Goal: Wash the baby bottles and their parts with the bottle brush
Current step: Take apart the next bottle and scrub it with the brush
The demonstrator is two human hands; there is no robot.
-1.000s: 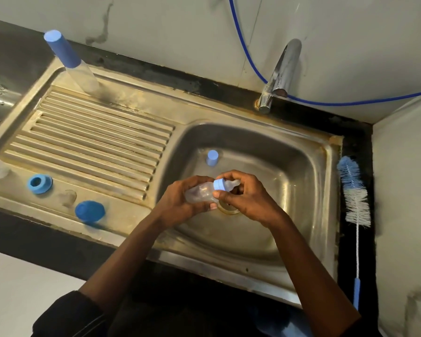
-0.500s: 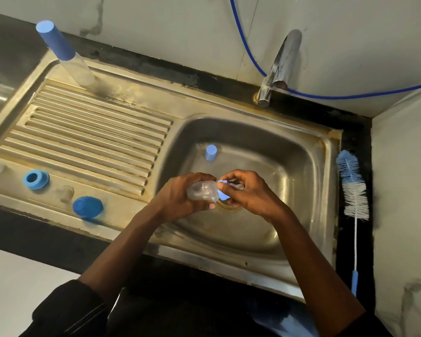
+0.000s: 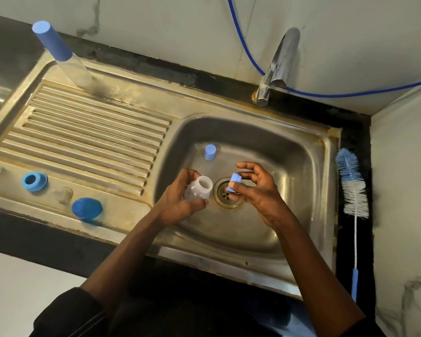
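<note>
Over the steel sink basin [image 3: 299, 171], my left hand [image 3: 178, 205] grips a small clear baby bottle [image 3: 198, 188] with its mouth uncovered. My right hand [image 3: 258, 190] pinches the bottle's blue screw collar [image 3: 233, 182] just right of it, above the drain [image 3: 227, 193]. A small blue cap [image 3: 210, 152] stands in the basin behind my hands. The bottle brush [image 3: 353, 190], with blue and white bristles and a blue handle tip, lies on the black counter right of the sink.
On the drainboard [image 3: 88, 139] lie a blue ring [image 3: 34, 181], a blue dome cap [image 3: 86, 208], a clear teat [image 3: 65, 194] and a tall clear bottle with a blue cap [image 3: 58, 52]. A chrome tap [image 3: 277, 66] and a blue hose [image 3: 243, 42] are at the back wall.
The blue collar has come off the bottle. My right hand has drawn it away to the right, and the bottle's mouth now shows bare in my left hand.
</note>
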